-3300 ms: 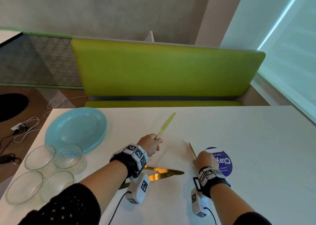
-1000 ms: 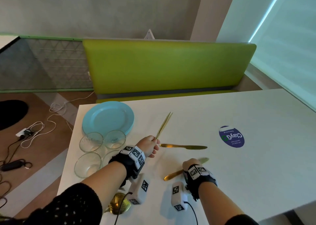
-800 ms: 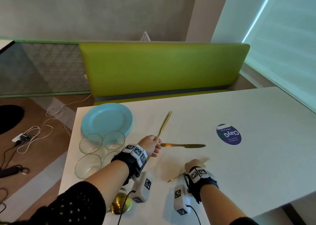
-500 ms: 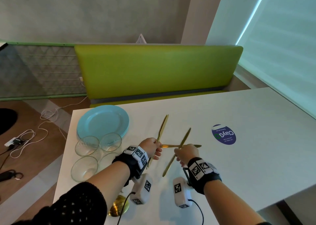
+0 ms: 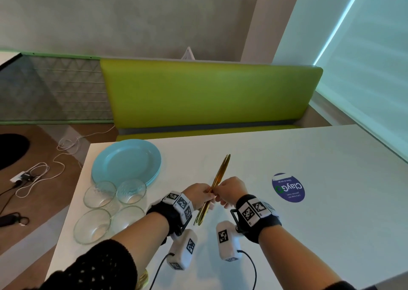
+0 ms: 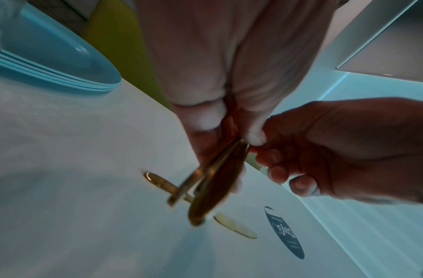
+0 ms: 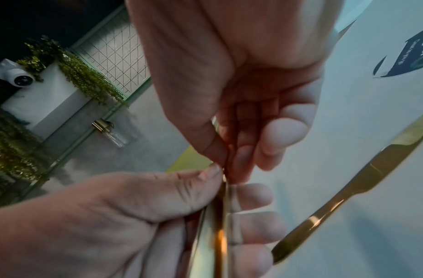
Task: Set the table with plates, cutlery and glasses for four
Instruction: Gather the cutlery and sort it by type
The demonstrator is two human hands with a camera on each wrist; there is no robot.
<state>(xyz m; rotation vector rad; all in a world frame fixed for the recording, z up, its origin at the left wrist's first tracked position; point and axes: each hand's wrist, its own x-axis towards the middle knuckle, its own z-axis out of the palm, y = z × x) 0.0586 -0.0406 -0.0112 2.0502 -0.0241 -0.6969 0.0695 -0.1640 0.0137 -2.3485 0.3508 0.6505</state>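
Over the white table [image 5: 287, 234] both hands meet on a bundle of gold knives [image 5: 219, 175], blades pointing away. My left hand [image 5: 208, 196] grips the handles [image 6: 215, 184]. My right hand [image 5: 220, 192] pinches the same bundle [image 7: 223, 216] between thumb and fingers. One more gold knife [image 7: 360, 186] lies flat on the table under the hands; it also shows in the left wrist view [image 6: 163, 184]. A stack of light blue plates [image 5: 125, 161] sits at the far left. Several clear glasses [image 5: 99, 193] stand in front of the stack.
A round purple sticker [image 5: 288, 187] is stuck to the table right of the hands. A green bench [image 5: 209, 95] runs along the far side. Cables [image 5: 33, 175] lie on the floor to the left. A gold object [image 5: 141, 278] peeks out at the table's near edge.
My right hand lifted a gold knife off the table and brought it left to the bundle in my left hand. The two hands now touch at the knives.
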